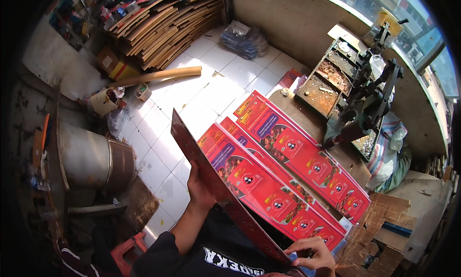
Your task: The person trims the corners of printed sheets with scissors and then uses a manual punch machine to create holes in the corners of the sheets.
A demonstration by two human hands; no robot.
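I hold a long, stiff dark-red panel point(228, 200) tilted up on its edge, so its face shows only at a steep slant. Near its upper part, my left hand point(199, 190) is closed on the near side, with the fingertips partly hidden behind it. At the lower end, my right hand point(313, 254) pinches the panel's corner between thumb and fingers. Just beyond lie glossy red printed sheets with food pictures: a nearer stack point(273, 200) partly covered by the panel, and a farther stack point(307, 157) beside it.
A black metal hand press point(357, 118) stands right of the sheets, next to a rusty compartment tray point(331, 80). Brown cardboard point(374, 233) lies at lower right. A metal drum point(86, 154) and a red plastic stool point(127, 248) are on the left. Stacked boards point(168, 27) fill the back.
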